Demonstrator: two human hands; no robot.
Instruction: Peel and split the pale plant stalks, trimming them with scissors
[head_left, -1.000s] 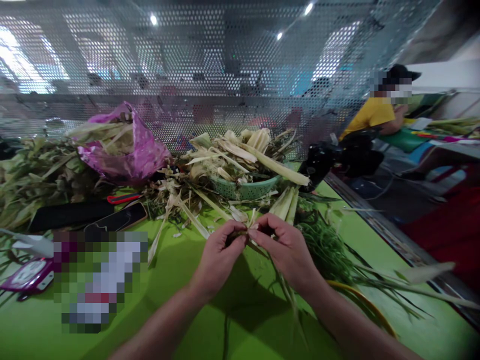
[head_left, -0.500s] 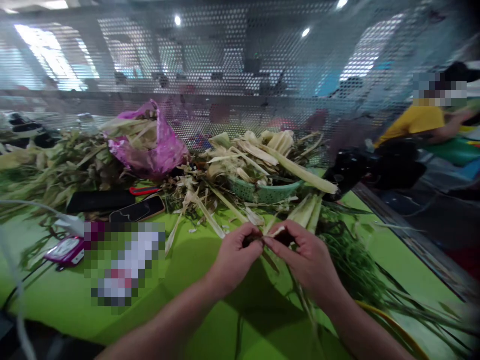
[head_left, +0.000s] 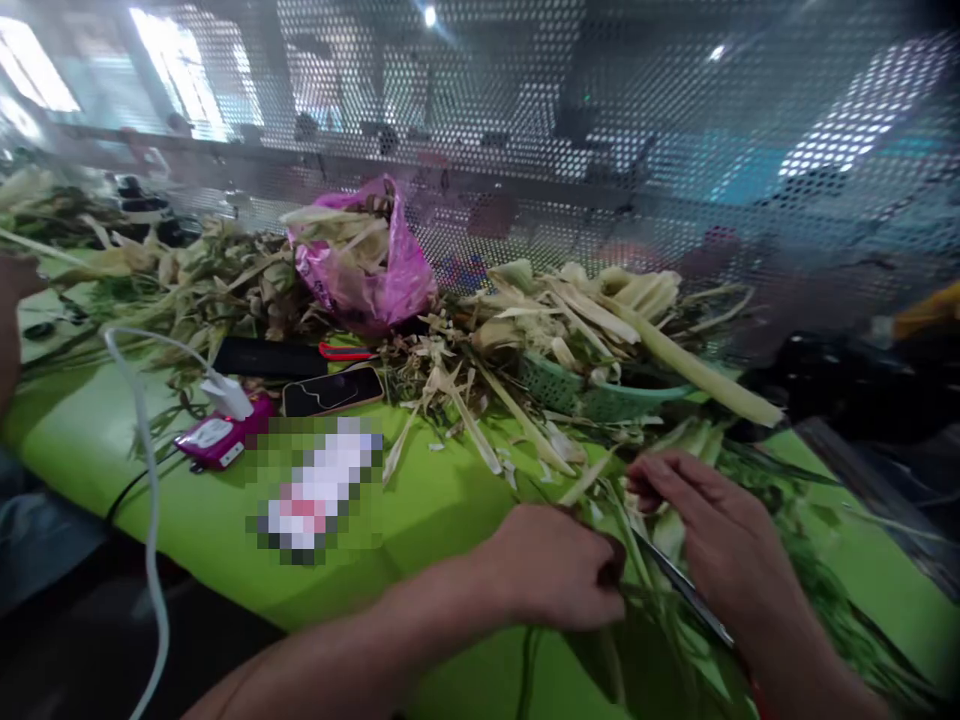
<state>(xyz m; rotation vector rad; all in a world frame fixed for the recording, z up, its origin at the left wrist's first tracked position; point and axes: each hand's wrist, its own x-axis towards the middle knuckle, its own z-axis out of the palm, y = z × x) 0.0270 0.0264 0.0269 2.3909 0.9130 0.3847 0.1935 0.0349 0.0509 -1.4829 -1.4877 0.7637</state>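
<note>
My left hand (head_left: 566, 568) is a closed fist low over the green table (head_left: 442, 500). Whatever its fingers hold is hidden. Narrow green leaf strips (head_left: 660, 615) lie just to its right. My right hand (head_left: 724, 525) is apart from the left, its fingertips pressed together beside pale husk pieces; what they pinch is too blurred to name. Beside the right palm runs a slim metal tool (head_left: 686, 590), its kind unclear. A heap of dry corn husks (head_left: 600, 310) fills the green perforated basket (head_left: 622, 400) beyond the hands.
A pink plastic bag (head_left: 367, 285) of husks stands at the back before a perforated metal screen (head_left: 525, 110). To the left are a phone (head_left: 334, 391), a red-handled cutter (head_left: 345, 352), a purple device (head_left: 225, 432) with a white cable (head_left: 150, 500), and another person's arm (head_left: 11, 320).
My hands, which met fingertip to fingertip, have separated. The left has dropped and turned into a fist. The camera view has swung right, and the metal tool now shows by the right hand.
</note>
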